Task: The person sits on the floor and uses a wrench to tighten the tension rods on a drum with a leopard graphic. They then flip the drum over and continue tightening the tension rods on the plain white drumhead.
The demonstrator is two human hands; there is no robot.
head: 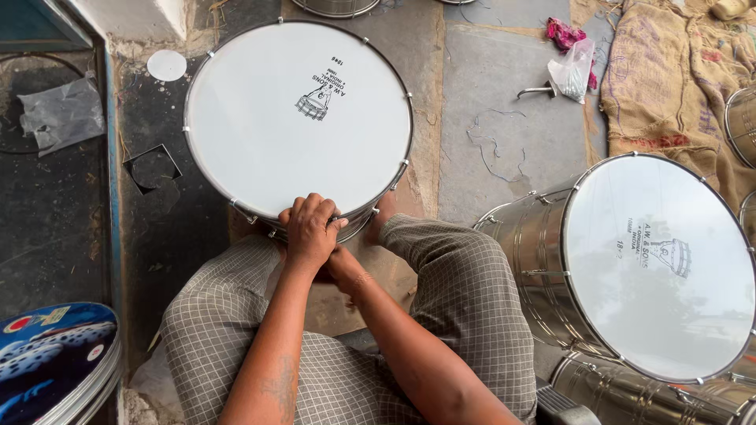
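The right hand (340, 266) is mostly hidden under the left wrist, so I can't tell if its fingers are curled or loose, or what it's touching down there. The left hand (312, 230) sits on top, fingers curled down over the near rim of the drum (298, 118), gripping the edge. The drum stands on the stone floor (504, 94) right in front of the knees, its flat white skin facing up with a small dark print near the middle, and a metal hoop with hooks spaced around it. Its shiny side is barely visible from this angle. A second drum (630, 260) lies on its side to the right, cut off by the frame edge
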